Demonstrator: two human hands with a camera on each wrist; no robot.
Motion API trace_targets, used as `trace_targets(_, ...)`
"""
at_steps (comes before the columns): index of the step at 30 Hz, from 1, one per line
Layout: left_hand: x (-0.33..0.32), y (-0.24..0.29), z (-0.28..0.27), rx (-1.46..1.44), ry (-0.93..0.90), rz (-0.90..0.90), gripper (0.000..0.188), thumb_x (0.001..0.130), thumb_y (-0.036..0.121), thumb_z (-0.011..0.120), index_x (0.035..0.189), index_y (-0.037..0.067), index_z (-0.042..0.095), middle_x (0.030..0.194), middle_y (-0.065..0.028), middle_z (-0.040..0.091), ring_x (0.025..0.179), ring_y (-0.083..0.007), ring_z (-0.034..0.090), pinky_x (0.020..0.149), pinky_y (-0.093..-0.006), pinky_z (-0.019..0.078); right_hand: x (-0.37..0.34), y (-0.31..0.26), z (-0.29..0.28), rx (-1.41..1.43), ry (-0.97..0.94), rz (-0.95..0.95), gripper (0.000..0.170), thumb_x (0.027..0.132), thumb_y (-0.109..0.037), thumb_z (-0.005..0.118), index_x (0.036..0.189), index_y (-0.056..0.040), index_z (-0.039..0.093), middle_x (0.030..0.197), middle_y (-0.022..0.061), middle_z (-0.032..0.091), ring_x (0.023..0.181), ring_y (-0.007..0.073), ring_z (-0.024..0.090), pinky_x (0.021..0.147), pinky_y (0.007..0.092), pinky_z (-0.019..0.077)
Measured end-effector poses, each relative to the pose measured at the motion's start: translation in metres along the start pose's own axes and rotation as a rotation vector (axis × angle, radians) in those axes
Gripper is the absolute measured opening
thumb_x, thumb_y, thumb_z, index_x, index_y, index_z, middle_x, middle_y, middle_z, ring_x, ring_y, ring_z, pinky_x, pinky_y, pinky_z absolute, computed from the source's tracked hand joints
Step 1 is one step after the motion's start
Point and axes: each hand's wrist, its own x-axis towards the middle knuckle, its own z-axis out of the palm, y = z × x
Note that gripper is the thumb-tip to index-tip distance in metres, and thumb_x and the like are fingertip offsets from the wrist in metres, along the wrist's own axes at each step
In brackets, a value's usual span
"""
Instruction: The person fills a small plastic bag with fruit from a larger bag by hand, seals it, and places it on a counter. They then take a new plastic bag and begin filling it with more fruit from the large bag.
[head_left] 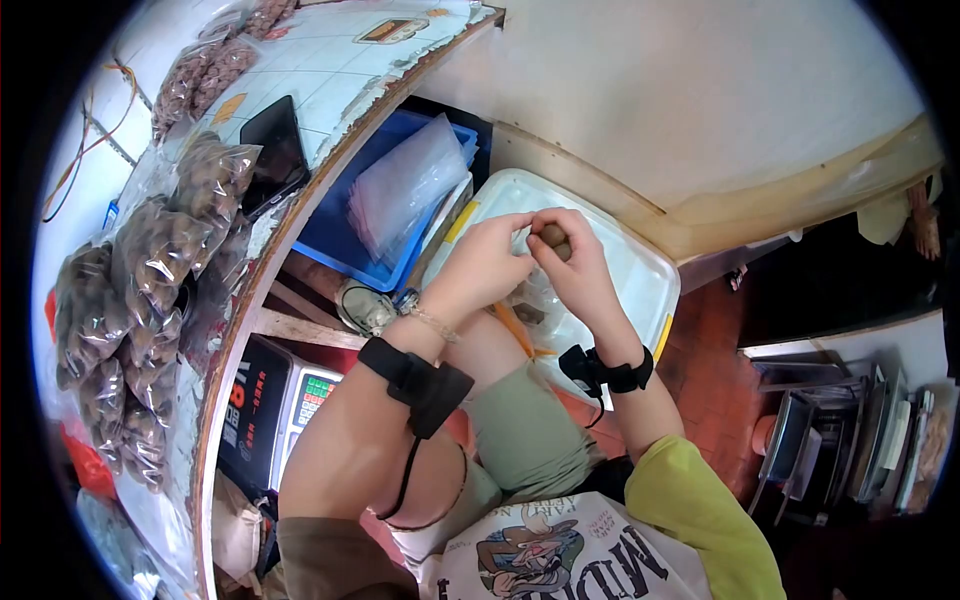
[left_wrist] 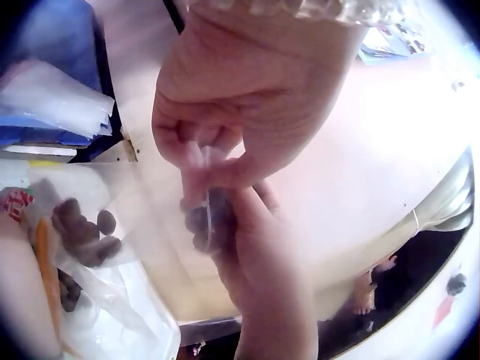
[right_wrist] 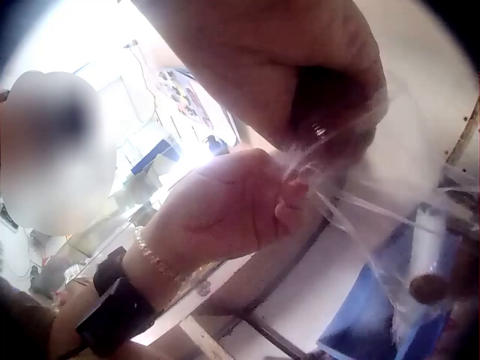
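Note:
Brown round pieces (head_left: 553, 238) lie in the curled fingers of my right hand (head_left: 585, 275), seen also as dark pieces (left_wrist: 208, 221) in the left wrist view. My left hand (head_left: 480, 270) is close beside it; in the left wrist view its thumb and fingers pinch clear plastic (left_wrist: 204, 154) just above those pieces. Stretched plastic (right_wrist: 349, 199) runs from between the hands in the right wrist view. Below the hands, more dark pieces (left_wrist: 88, 236) show through clear plastic over a white tray (head_left: 640, 275). Whether it is all one bag, I cannot tell.
Left of the tray, a blue crate (head_left: 330, 225) holds flat clear bags (head_left: 405, 195). Filled bags (head_left: 150, 260) and a black phone (head_left: 275, 150) lie on the worn counter (head_left: 340, 75). A scale (head_left: 265, 410) stands under it. Metal racks (head_left: 800, 450) are at the right.

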Motion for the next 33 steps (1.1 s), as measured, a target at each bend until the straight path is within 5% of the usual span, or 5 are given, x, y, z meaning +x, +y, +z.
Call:
trace_targets(9,-0.002,0.002,0.004,-0.051,-0.002,-0.012,0.04,0.075,0.004,0.056,0.113,-0.002,0.061,0.106,-0.0236,0.064,0.099,-0.0371,0.062,0.085,-0.0382,0.0488,0.016,-0.013,-0.018,-0.074,-0.557,0.339,0.024,0.078,-0.008,0.064,0.101,-0.0004,0.062,0.089,0.0123,0.067,0.079,0.0235,0.063,0.076,0.0316,0.0491)
trace_targets(16,-0.004,-0.001,0.01,0.078,-0.053,0.079,0.049,0.078,0.003,0.053,0.127,-0.003,0.052,0.119,-0.0224,0.06,0.112,-0.0319,0.058,0.096,-0.0346,0.0438,0.034,-0.02,-0.022,-0.377,-0.73,0.396,0.041,0.066,-0.02,0.072,0.104,-0.0046,0.069,0.093,0.0196,0.068,0.088,0.0333,0.066,0.078,0.0379,0.0522)
trace_targets(19,-0.005,0.002,0.012,0.057,0.002,0.122,0.038,0.076,0.003,0.053,0.112,-0.002,0.059,0.111,-0.0232,0.062,0.103,-0.0377,0.059,0.09,-0.0415,0.0468,0.036,-0.02,-0.024,-0.394,-0.738,0.365,0.044,0.062,-0.02,0.074,0.103,-0.0039,0.069,0.093,0.0196,0.068,0.087,0.0337,0.066,0.078,0.0377,0.0522)
trace_targets(28,-0.007,0.013,0.001,0.089,-0.032,-0.023,0.04,0.076,0.004,0.053,0.116,0.001,0.058,0.112,-0.0221,0.062,0.105,-0.038,0.058,0.092,-0.042,0.0458,0.035,-0.015,-0.024,-0.341,-0.579,0.276,0.03,0.067,-0.012,0.072,0.095,-0.0031,0.071,0.079,0.013,0.068,0.068,0.0211,0.062,0.06,0.0311,0.0482)
trace_targets(33,-0.005,-0.003,0.003,0.094,0.04,-0.018,0.05,0.078,0.007,0.054,0.127,0.001,0.054,0.115,-0.025,0.06,0.107,-0.0372,0.058,0.094,-0.0413,0.0447,0.031,-0.011,-0.015,0.157,0.009,0.339,0.029,0.081,-0.018,0.071,0.104,-0.0028,0.063,0.084,0.0036,0.063,0.067,0.0117,0.055,0.062,0.0288,0.0486)
